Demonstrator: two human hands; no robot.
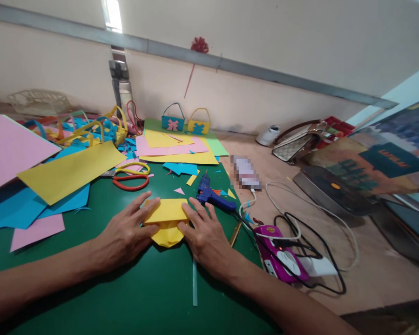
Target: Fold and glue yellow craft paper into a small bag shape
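A folded yellow paper [165, 211] with a rounded lower flap lies low over the green mat, between my two hands. My left hand [131, 228] grips its left end, fingertips on the upper edge and thumb by the lower fold. At the right end, my right hand [204, 228] holds it the same way. A blue glue gun [214, 199] rests just beyond my right fingers. Scissors with red and yellow handles [131, 177] lie past my left hand. A clear glue stick [194, 284] sits below my right wrist.
Pink, yellow and blue sheets [71, 172] pile up at the left. Two small paper bags [172, 123] stand at the back. A purple power strip [279, 256] with tangled cables, a phone [246, 172] and a handbag [296, 142] are on the right.
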